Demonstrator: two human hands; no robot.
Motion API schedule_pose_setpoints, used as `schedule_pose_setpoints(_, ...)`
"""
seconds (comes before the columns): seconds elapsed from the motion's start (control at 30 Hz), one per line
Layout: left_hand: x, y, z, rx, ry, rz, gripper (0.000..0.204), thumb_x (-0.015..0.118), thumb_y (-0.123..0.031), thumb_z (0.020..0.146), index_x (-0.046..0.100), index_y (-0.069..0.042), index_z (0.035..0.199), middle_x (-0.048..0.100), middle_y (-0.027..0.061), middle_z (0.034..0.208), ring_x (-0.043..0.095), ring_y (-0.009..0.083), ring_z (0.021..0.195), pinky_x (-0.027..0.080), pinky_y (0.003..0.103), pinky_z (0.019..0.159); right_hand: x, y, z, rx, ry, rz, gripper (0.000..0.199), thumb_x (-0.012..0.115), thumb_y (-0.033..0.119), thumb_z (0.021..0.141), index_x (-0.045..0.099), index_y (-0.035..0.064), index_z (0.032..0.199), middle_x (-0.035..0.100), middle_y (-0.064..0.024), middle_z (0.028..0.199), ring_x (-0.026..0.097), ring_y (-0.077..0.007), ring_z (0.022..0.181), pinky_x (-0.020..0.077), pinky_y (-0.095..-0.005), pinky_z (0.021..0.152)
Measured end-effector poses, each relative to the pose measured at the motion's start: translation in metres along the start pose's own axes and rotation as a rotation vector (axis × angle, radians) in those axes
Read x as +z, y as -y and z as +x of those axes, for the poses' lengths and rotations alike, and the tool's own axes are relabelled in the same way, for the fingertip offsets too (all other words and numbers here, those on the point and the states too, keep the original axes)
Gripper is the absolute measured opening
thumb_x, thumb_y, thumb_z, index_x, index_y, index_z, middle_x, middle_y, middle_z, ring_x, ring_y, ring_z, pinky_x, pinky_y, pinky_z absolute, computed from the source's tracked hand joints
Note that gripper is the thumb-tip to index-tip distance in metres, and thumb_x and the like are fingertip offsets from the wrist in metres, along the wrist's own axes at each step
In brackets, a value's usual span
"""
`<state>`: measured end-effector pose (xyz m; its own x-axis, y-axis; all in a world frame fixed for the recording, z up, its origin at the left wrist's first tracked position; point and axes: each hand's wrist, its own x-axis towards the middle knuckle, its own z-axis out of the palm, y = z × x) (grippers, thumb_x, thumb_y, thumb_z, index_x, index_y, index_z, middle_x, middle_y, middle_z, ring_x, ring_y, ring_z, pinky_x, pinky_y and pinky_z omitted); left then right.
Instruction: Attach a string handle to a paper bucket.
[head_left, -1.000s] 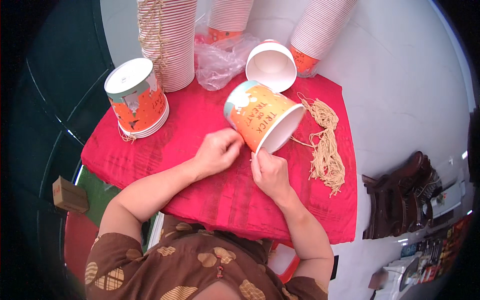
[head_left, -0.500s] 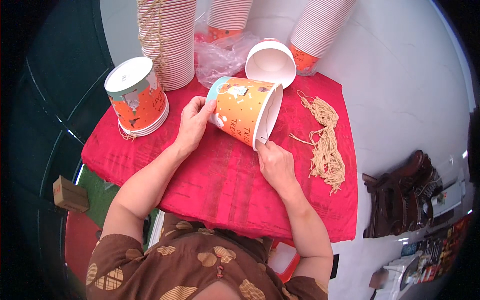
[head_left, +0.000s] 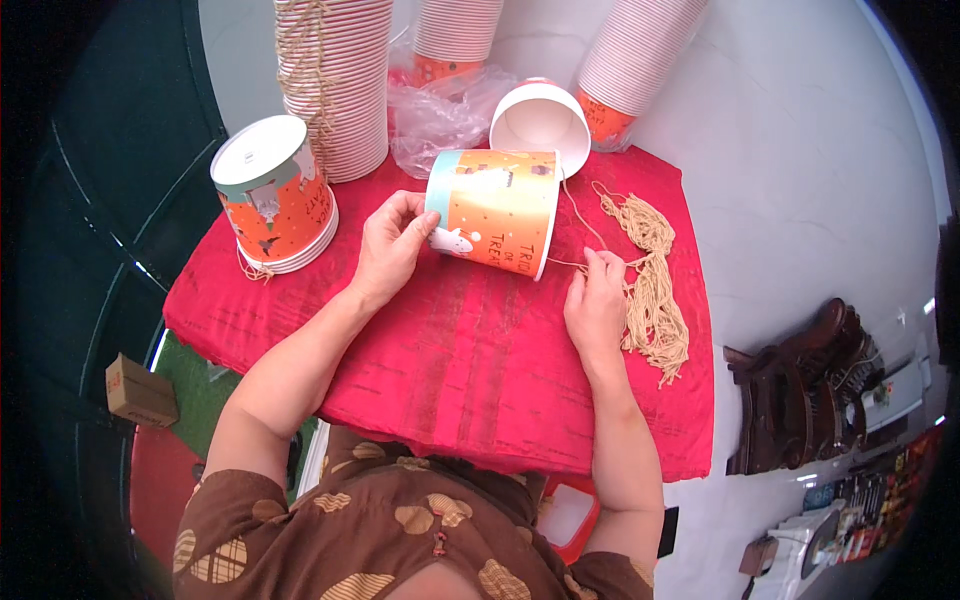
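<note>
While the orange paper bucket (head_left: 495, 212) is held sideways over the red-covered tabletop (head_left: 440, 380), mouth to the right, we have the left grip (head_left: 390, 250) closed on its teal base end; whether the wall touches the cloth we cannot tell. Right grip (head_left: 597, 305) pinches tan cord (head_left: 581, 218) running from the rim. We judge the bucket light, fairly stiff at rim and base, its smooth wall apt to dent under squeezing; best held by the base edge. Cord seems soft, limp. Just beside the right grip: a loose cord bundle (head_left: 657, 315), likely to snag. Close behind: a white-lined bucket (head_left: 545, 130), crowding the rim. Farther back: crumpled clear plastic bag (head_left: 440, 125), tall bucket stack (head_left: 350, 110).
</note>
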<state>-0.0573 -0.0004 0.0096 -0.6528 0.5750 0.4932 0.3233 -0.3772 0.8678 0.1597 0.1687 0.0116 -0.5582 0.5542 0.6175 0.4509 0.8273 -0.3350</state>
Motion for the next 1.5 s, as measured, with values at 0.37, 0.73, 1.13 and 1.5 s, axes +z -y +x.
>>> schedule_pose_setpoints(0.37,0.006,-0.008,-0.002,0.245,0.151,0.138,0.008,0.064,-0.002,0.088,0.06,0.0,0.094,0.063,0.0087,0.107,0.059,0.0145,0.097,0.047,0.029,0.087,-0.017,0.012,0.003,0.216,-0.05,1.211,0.029,0.045,0.016,0.101,0.048,-0.0025,0.123,0.061,-0.01,0.096,0.054,-0.0081,0.06,0.0442,-0.0189,0.046)
schedule_pose_setpoints(0.73,0.009,-0.01,-0.001,0.357,0.242,0.256,0.014,0.067,0.0,0.083,0.06,-0.002,0.095,0.062,0.0119,0.111,0.062,0.0232,0.101,0.049,0.032,0.086,-0.019,0.018,-0.002,0.205,0.062,1.558,0.021,0.062,0.016,0.095,0.059,-0.0023,0.105,0.057,-0.0003,0.072,0.043,-0.0031,0.049,0.0363,-0.0193,0.041)
schedule_pose_setpoints(1.13,0.01,-0.001,-0.004,0.198,0.147,0.364,0.02,0.069,0.001,0.079,0.056,0.0,0.095,0.06,0.0113,0.097,0.061,0.0224,0.088,0.05,0.032,0.08,-0.012,0.038,-0.017,0.28,0.056,1.38,0.008,0.06,0.004,0.094,0.061,0.0002,0.101,0.053,0.0063,0.069,0.04,0.001,0.053,0.0291,-0.0173,0.045)
schedule_pose_setpoints(1.5,0.037,-0.035,-0.033,0.483,0.219,0.326,0.021,0.07,0.005,0.076,0.056,-0.001,0.09,0.056,0.0105,0.082,0.059,0.0213,0.069,0.048,0.031,0.059,-0.002,0.047,-0.023,-0.229,-0.049,0.488,0.012,0.063,0.0,0.087,0.063,-0.0012,0.099,0.051,-0.0071,0.053,0.051,-0.0134,0.041,0.038,-0.0303,0.042)
